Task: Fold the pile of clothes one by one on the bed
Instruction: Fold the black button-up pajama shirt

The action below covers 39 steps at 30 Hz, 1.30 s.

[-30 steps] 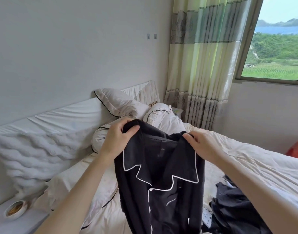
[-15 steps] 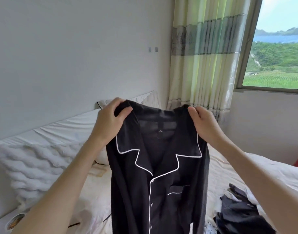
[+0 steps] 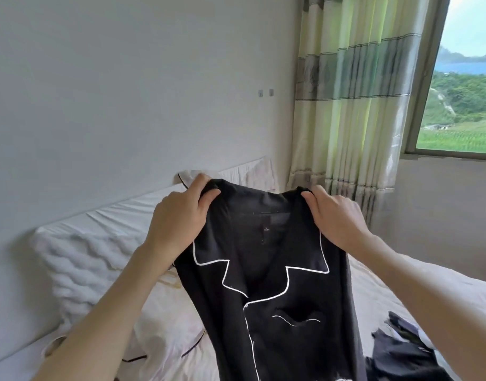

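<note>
Both hands, left hand and right hand, pinch a black white-piped pyjama shirt at its shoulders, hiding the white bed; dark clothes lie alongside.

— Where are you standing?

— I'm standing in a bedroom, in somebody's home. A bed with pale, rumpled sheets is stretching out under my arms, and a white padded headboard is leaning against the plain wall.

— What else is telling you that?

— A white pillow with dark piping is lying by the headboard. A striped green and cream curtain is hanging beside a window, which is looking out on green fields and hills. Dark clothes are lying in a heap on the sheets.
</note>
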Motion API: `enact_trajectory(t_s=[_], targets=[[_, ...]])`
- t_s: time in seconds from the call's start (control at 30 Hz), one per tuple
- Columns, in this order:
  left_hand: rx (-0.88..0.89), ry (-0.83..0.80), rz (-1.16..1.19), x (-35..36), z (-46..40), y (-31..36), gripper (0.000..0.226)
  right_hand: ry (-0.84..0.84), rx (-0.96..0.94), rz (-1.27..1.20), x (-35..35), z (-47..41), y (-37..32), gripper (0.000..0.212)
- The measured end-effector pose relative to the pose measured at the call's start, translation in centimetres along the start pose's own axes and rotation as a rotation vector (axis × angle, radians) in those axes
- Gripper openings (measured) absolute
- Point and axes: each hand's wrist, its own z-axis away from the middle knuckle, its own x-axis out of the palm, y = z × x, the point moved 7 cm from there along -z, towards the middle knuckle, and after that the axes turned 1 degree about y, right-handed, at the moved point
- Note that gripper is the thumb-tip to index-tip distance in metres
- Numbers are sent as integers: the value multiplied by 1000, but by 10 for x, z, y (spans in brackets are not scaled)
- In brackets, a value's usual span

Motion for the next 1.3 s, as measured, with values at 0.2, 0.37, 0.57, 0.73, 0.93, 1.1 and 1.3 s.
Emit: enact_trajectory(t_s=[0.2, 0.37, 0.57, 0.73, 0.93, 1.1, 1.3], targets=[[-473, -433, 305, 75, 102, -49, 23, -592, 338, -278, 55, 80, -1, 45], [-594, -494, 594, 76, 187, -54, 10, -568, 564, -562, 62, 161, -14, 47], [-376, -159, 585, -17, 208, -27, 11, -72, 403, -483, -22, 219, -55, 38], [-160, 13, 514, -86, 197, 9, 11, 293, 70, -188, -119, 218, -89, 35], [-65, 115, 440, -115, 175, 22, 16, 437, -14, -128, -152, 198, -96, 42], [-66, 91, 444, -83, 151, 2, 19, 322, 20, -103, -114, 165, -80, 41], [-201, -34, 436, 44, 143, -66, 20, -12, 54, -74, 30, 124, -46, 41]])
